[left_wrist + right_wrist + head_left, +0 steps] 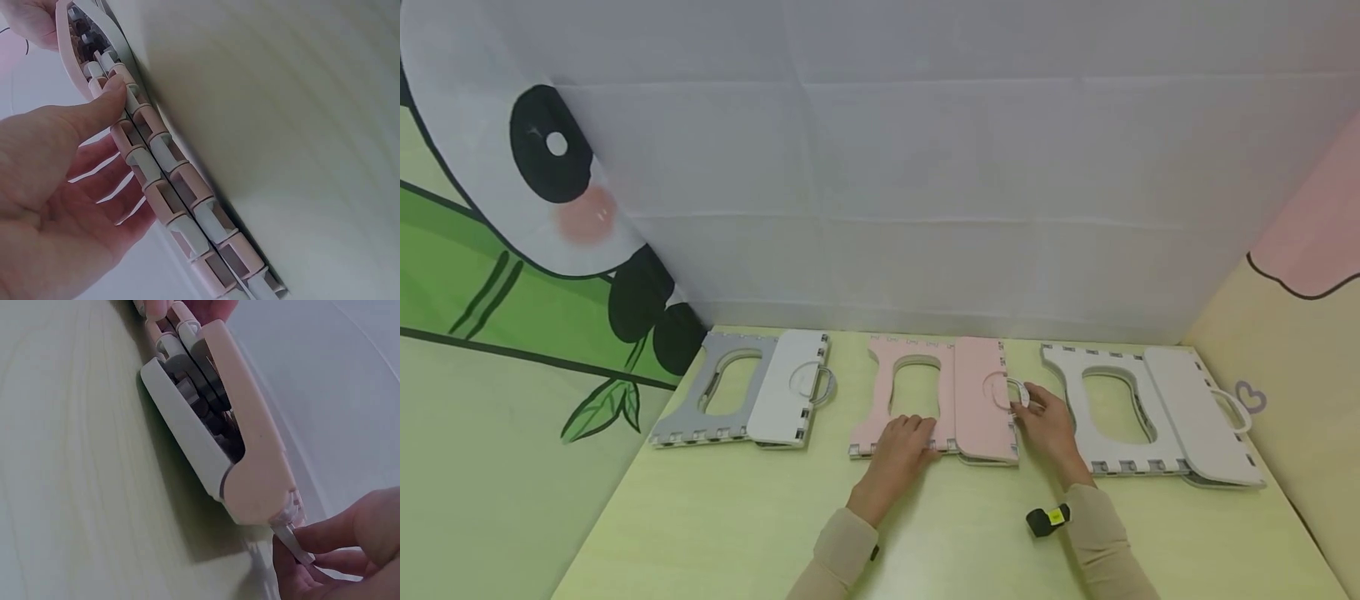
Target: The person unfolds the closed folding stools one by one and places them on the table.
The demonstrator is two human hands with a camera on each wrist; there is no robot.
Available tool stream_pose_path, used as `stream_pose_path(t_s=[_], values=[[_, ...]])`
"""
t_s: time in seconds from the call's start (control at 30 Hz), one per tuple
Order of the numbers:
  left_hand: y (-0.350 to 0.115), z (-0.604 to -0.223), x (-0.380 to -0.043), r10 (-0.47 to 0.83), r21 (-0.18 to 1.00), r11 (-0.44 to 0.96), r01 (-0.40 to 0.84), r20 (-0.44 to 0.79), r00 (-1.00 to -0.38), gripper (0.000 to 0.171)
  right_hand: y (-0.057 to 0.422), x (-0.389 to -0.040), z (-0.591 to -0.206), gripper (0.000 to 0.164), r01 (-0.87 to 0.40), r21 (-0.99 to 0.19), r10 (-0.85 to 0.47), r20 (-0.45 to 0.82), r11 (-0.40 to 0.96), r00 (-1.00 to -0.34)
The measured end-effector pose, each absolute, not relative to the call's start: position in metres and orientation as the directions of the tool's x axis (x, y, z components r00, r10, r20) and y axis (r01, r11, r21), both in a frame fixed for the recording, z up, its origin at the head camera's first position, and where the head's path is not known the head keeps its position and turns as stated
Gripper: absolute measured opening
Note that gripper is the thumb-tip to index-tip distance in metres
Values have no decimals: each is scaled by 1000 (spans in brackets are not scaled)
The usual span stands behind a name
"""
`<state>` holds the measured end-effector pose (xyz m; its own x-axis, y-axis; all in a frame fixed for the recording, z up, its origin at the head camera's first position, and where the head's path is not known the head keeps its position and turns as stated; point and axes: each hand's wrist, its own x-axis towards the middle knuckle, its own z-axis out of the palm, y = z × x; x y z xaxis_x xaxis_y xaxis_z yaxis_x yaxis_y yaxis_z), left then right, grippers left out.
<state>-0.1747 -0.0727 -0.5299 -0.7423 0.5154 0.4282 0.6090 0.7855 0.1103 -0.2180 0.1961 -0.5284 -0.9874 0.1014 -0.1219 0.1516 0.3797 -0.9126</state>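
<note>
A pink folding step stool lies folded flat on the table in the middle of the head view. My right hand pinches its small white carrying handle at the right edge between thumb and fingers. My left hand grips the near edge of the stool's left part. In the left wrist view its thumb presses on the row of pink and white hinges, with the fingers over the top face. The fingertips are partly hidden there. A gap shows at the folded end in the right wrist view.
A grey and white folding stool lies to the left, and a white one to the right, close by my right forearm. The pale table meets a white backdrop behind; printed panels stand at both sides.
</note>
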Motion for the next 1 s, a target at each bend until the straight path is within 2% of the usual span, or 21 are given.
stream_pose_path(t_s=[0.37,1.0], values=[[-70,-530,-172,512,122,782,611,433,-741,43,197,-213,-522,55,170,-932,115,-140,319,-983],[-66,-522,-165,498,164,762,627,471,-728,49,209,-206,-498,57,128,-926,62,-113,356,-992]])
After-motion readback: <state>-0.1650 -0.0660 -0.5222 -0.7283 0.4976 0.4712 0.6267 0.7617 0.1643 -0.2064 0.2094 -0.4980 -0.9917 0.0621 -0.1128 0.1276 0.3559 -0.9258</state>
